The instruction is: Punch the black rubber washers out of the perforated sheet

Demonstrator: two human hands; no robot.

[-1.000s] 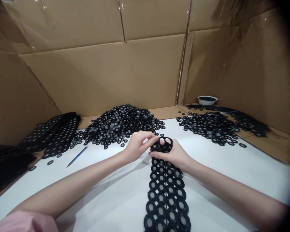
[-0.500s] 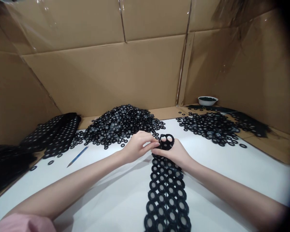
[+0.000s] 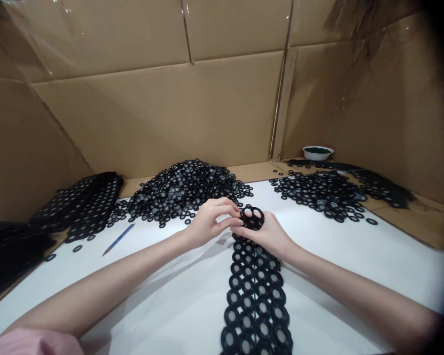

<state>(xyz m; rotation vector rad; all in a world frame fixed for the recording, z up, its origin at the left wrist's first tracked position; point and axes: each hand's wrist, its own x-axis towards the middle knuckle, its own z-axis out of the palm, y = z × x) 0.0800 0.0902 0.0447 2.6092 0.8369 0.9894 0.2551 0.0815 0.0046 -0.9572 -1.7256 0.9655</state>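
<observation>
A long strip of joined black rings (image 3: 247,286) runs over the white surface toward me. My right hand (image 3: 270,234) is closed on its far end, thumb in front and fingers behind, showing through the ring holes. That end is folded up from the surface. My left hand (image 3: 212,224) is at the strip's left edge, thumb and fingertips pinched together close to my right thumb. Whatever is between the left fingertips is too small or hidden to make out.
A large heap of loose black rings (image 3: 185,190) lies behind my hands, a smaller ring pile (image 3: 321,192) at right. A blue pencil (image 3: 118,240) lies left. Finished-looking strips (image 3: 92,202) are stacked far left. A white bowl (image 3: 318,157) stands at the back before cardboard walls (image 3: 155,118).
My left hand has shifted slightly up and left. The strip's folded end has tilted a little to the left in my right hand.
</observation>
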